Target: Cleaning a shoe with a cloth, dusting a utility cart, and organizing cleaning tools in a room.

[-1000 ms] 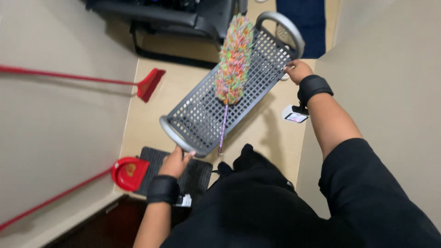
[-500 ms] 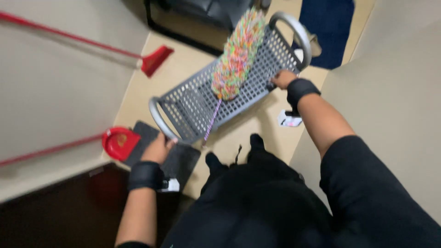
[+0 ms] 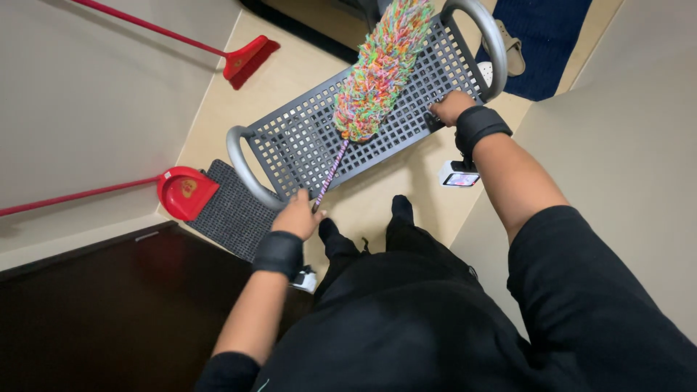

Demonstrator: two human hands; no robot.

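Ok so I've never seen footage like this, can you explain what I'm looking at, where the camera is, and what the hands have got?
There is no machine here. A person wears a camera on the head, so the one picture looks straight down past their dark clothes to the floor. The left hand grips the thin handle of a multicoloured duster, whose fluffy head rests on a grey mesh rack. The right hand holds the rack's near edge. Both wrists carry black bands. Also on the floor: a red dustpan beside a dark mat, a red broom farther off, a sandal on a blue rug, and a small device by the wall.
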